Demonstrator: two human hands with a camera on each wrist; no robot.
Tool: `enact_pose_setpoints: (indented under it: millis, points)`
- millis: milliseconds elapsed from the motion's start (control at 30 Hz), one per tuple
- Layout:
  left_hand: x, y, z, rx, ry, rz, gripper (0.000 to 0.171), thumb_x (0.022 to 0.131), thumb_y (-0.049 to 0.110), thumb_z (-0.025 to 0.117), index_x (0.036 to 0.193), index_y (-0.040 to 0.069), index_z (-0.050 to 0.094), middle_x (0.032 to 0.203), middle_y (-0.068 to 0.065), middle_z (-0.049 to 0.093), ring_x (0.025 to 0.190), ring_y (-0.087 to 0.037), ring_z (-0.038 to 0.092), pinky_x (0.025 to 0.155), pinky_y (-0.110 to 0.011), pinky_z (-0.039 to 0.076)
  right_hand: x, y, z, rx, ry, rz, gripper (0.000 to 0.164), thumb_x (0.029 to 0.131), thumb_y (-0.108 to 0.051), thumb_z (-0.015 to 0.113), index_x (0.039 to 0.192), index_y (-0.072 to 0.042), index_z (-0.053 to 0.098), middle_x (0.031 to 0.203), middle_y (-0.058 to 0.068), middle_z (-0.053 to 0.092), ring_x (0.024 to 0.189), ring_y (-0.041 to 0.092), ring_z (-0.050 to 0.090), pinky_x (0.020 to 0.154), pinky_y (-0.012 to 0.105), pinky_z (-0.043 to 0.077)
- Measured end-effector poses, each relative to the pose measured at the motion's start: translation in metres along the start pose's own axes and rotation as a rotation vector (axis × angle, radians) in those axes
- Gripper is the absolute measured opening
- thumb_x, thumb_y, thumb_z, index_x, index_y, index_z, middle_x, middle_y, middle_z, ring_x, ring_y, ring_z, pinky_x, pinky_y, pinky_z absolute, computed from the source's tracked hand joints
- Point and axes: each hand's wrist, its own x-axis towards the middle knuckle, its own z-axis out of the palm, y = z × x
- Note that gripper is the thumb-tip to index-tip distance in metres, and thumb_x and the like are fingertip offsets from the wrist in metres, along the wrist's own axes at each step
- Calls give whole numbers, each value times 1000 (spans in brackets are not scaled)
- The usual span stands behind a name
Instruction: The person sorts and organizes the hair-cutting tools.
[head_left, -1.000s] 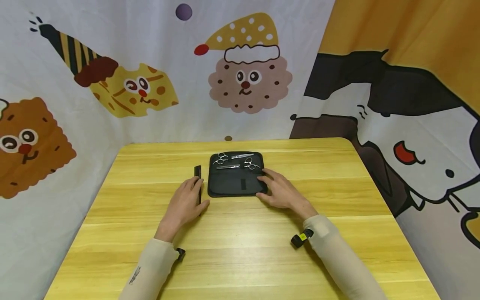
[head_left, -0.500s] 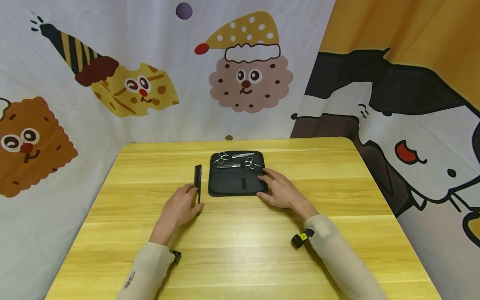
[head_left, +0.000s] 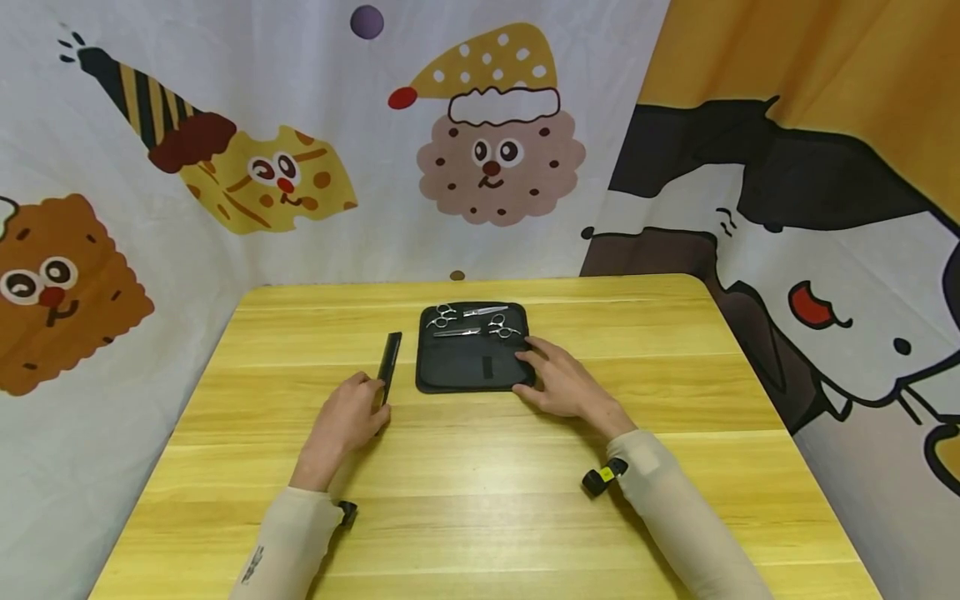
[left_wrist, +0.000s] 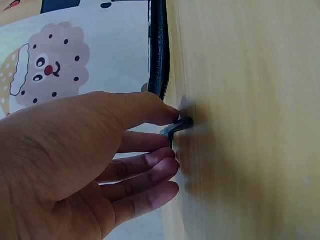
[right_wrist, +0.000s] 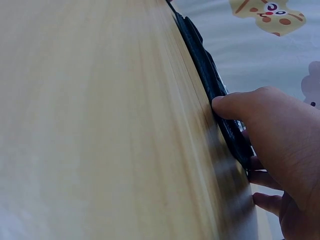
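A black comb (head_left: 390,354) lies on the table, slightly slanted, to the left of an unfolded black scissors case (head_left: 450,372). My left hand (head_left: 342,423) pinches the comb's near, thin end (left_wrist: 183,123) between thumb and fingers; the hand hides part of it in the head view. Two silver pairs of scissors, one handles-left (head_left: 442,320) and one handles-right (head_left: 502,330), sit in the far half of the case. At the case's near right corner, my right hand (head_left: 564,385) holds the edge, thumb on the zippered front side (right_wrist: 220,97) and fingers along the right side.
The wooden table (head_left: 480,500) carries the case near its far edge. A white curtain (head_left: 300,258) with cartoon prints hangs behind it and along both sides. Dark wrist devices sit on the left (head_left: 347,513) and right (head_left: 600,478) wrists.
My left hand has shifted left and towards me. The comb has moved slightly left, away from the case, and its near end has swung left. My right hand and the case stay put.
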Motion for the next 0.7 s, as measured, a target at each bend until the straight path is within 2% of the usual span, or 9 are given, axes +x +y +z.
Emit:
enact_pose_setpoints:
  millis: [67,167,233,333,533,700]
  points:
    - [0,-1,-1,-14,-1,-17,30,100,13,82,120,-8,78,109,-23,73,85,-31,69,76,-48,64,0,0,0,0,1,2,70,106,-52,75,160,-8,63,177,25,46,161,46,51,135,60,44]
    - [1,-1,-2,-17,-4,-31,16,98,13,82,101,-2,77,93,-16,69,74,-25,58,64,-39,52,0,1,1,4,1,5,70,107,-52,75,160,-8,64,177,25,46,161,46,50,135,60,44]
    - [1,-1,-2,-21,-5,-47,15,98,13,82,91,2,73,85,-12,66,70,-23,55,60,-34,45,0,1,1,9,1,7,70,107,-52,75,160,-8,64,177,25,45,161,46,50,135,60,43]
    - [1,1,-3,-45,5,-85,23,95,10,81,78,8,66,75,-6,59,64,-20,51,56,-31,38,0,1,1,19,2,10,70,106,-52,75,159,-8,63,177,25,45,162,47,50,136,61,43]
    - [-1,4,-4,-108,21,-181,46,89,2,74,60,18,41,59,5,32,55,-12,29,50,-25,25,0,0,2,25,5,11,69,106,-51,76,159,-8,63,177,25,45,162,47,49,135,62,43]
    - [-1,5,-5,-104,37,-226,52,87,1,73,55,20,37,55,8,26,52,-10,24,46,-23,21,-1,-1,1,30,5,13,69,106,-50,76,159,-7,63,177,25,45,162,48,49,135,62,43]
